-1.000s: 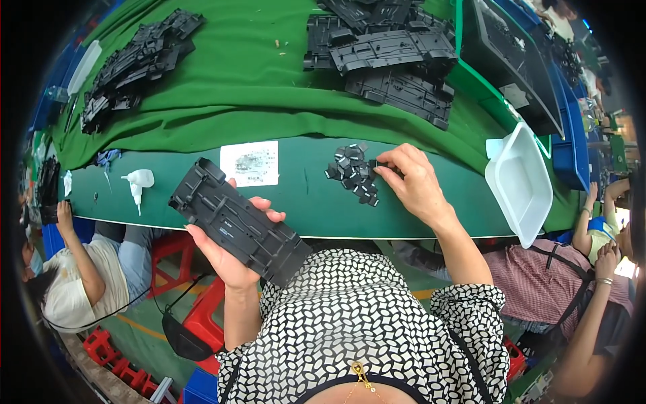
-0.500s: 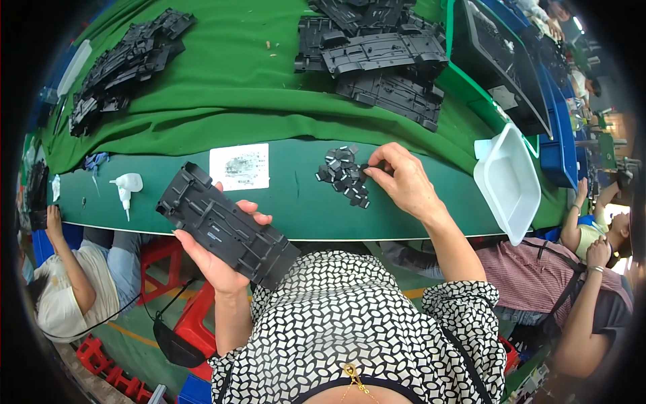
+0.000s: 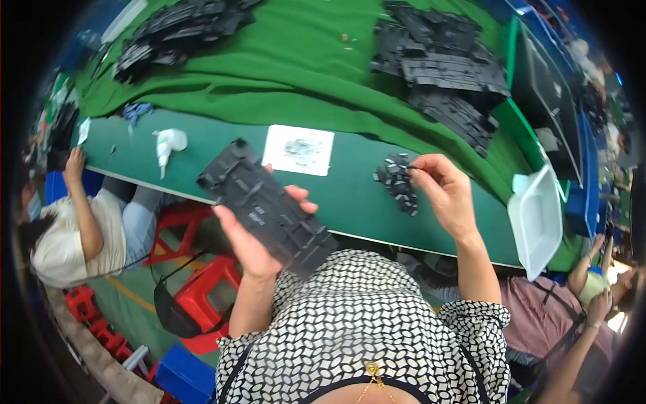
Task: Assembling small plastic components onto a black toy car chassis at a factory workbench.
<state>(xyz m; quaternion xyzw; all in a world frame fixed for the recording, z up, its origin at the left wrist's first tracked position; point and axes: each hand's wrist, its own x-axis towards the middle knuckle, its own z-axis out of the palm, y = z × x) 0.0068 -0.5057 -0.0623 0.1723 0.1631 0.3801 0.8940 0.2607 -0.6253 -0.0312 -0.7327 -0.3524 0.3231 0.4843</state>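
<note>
A long black moulded plastic part (image 3: 269, 209) rests tilted in my left hand (image 3: 252, 249), whose fingers and thumb wrap its edges from below. Ribs, raised blocks and small pale markings show on its upturned face. To the right, thumb and index finger of my right hand (image 3: 449, 198) pinch a small black piece (image 3: 412, 168), mostly hidden by the fingertips. That hand is at the right edge of a heap of small black pieces with pale faces (image 3: 396, 182) on the green table. Between the plastic part and the heap, a smudged white sheet (image 3: 315, 145) lies flat.
Black moulded parts are piled on green cloth at the far left (image 3: 182, 34) and far right (image 3: 451, 60). A white squeeze bottle (image 3: 171, 141) lies left; a white tray (image 3: 536, 215) overhangs the right table edge. People sit on both sides, with a red stool (image 3: 205, 296) at left.
The whole view has shifted and tilted, moving the table things rightward in the picture. Both hands keep their holds, the right fingertips still pinched beside the heap.
</note>
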